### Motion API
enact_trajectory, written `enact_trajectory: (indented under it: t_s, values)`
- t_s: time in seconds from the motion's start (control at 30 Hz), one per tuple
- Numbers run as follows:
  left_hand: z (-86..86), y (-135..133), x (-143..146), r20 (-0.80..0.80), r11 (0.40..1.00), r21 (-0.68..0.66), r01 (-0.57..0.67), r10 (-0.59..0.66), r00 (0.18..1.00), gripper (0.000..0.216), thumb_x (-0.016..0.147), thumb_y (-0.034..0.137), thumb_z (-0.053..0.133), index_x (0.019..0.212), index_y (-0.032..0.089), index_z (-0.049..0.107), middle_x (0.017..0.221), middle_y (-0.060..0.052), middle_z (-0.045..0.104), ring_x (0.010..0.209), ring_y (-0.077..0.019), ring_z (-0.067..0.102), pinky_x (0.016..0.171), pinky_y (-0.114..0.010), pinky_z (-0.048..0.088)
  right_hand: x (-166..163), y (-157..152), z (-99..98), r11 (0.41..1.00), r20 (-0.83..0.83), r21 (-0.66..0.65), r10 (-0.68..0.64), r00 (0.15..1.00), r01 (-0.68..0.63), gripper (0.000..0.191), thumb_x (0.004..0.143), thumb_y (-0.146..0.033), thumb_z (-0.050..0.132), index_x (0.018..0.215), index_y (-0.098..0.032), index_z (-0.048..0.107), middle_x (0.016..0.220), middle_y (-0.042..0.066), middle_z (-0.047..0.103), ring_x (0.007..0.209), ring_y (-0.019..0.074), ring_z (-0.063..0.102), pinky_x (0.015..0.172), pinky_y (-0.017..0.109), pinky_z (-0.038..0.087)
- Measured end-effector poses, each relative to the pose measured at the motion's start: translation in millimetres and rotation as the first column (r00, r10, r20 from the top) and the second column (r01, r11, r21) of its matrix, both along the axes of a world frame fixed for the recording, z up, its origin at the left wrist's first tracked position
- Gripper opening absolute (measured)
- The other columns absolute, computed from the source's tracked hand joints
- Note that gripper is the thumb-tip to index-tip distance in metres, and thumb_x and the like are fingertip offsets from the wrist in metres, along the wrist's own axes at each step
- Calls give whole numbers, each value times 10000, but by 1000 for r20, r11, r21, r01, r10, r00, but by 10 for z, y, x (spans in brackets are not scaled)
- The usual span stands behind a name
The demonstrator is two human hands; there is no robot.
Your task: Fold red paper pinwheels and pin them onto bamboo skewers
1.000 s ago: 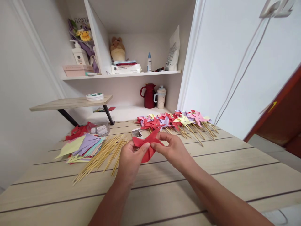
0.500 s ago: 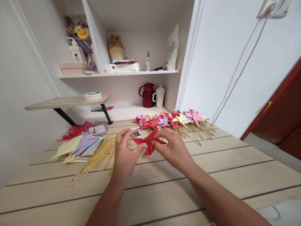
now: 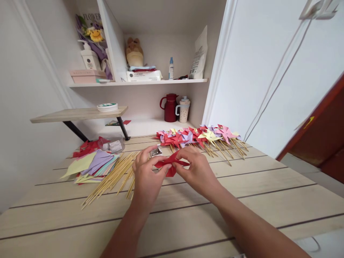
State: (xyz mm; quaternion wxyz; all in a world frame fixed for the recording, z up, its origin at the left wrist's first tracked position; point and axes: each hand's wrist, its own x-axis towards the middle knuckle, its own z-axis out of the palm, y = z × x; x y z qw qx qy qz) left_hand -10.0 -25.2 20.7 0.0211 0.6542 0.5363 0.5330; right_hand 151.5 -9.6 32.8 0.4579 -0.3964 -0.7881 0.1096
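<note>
A folded red paper piece (image 3: 170,163) is held above the wooden table (image 3: 188,211) between both hands. My left hand (image 3: 146,175) pinches its left side with thumb and fingers. From the right, my right hand (image 3: 197,168) grips the other side, fingers curled over it. A bundle of bamboo sticks (image 3: 115,177) lies just left of my left hand. Beyond it sits a stack of coloured paper sheets (image 3: 92,165). Finished paper pinwheels on sticks (image 3: 201,138) lie in a row behind my hands.
A small clear plastic bag (image 3: 111,145) sits behind the paper stack, and a small shiny packet (image 3: 156,152) lies near my left fingers. A red jug (image 3: 170,108) and a mug (image 3: 184,109) stand under the shelf (image 3: 139,83). A low wooden ledge (image 3: 77,114) juts out at left.
The red paper has been folded flatter and lower between my hands. My left fingers, opened half a second ago, have closed back on the paper.
</note>
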Motion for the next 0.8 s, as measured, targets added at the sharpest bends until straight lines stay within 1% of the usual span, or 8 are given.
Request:
enact_trajectory:
  t_s: [0.17, 0.33, 0.5, 0.6, 0.7, 0.8]
  values:
    - [-5, 5, 11, -8, 999, 33, 8, -8, 1000, 149, 722, 131, 786, 711, 277, 759, 1132, -51, 714, 1090, -298, 616, 1015, -544, 415, 0, 8, -14, 1000, -5, 17, -4, 1000, 4, 134, 803, -110, 648, 768, -237, 671, 857, 33, 749, 861, 247, 635, 807, 402, 441]
    - [-5, 10, 18, 6, 998, 50, 46, -46, 999, 173, 707, 125, 785, 752, 290, 761, 1098, -40, 720, 1053, -280, 628, 1013, -521, 421, -2, 16, -19, 1000, 17, 16, -12, 1000, 12, 134, 798, -116, 650, 749, -240, 668, 841, 36, 742, 857, 251, 625, 803, 406, 446]
    - [0, 6, 12, -24, 995, 74, 65, -64, 998, 172, 734, 116, 748, 706, 285, 743, 1022, -23, 745, 1010, -263, 635, 1054, -529, 377, -5, 9, -19, 1000, 10, 25, -4, 1000, 4, 141, 796, -108, 651, 749, -240, 664, 843, 33, 748, 848, 249, 633, 800, 404, 450]
    - [1, 9, 10, -15, 994, 82, 77, -76, 997, 169, 737, 113, 732, 696, 277, 740, 951, -20, 756, 972, -259, 636, 1050, -529, 372, -14, -2, -9, 1000, 11, 18, 0, 1000, 0, 143, 793, -104, 662, 735, -235, 666, 840, 36, 751, 849, 249, 632, 794, 401, 453]
    - [-7, 26, 6, 90, 994, 53, 92, -97, 991, 109, 721, 160, 748, 709, 268, 759, 878, -31, 746, 925, -260, 631, 986, -492, 427, -20, -6, -1, 1000, 1, -1, -1, 1000, 1, 127, 809, -132, 671, 745, -241, 681, 836, 37, 753, 849, 254, 639, 795, 408, 457]
    - [-20, 46, -8, 308, 989, -37, 143, -125, 943, 37, 704, 222, 772, 728, 245, 787, 903, -53, 738, 939, -257, 645, 933, -421, 471, -4, 11, 4, 1000, -76, 13, -20, 997, 22, 103, 846, -170, 644, 871, -254, 699, 926, 46, 760, 910, 263, 661, 844, 429, 474]
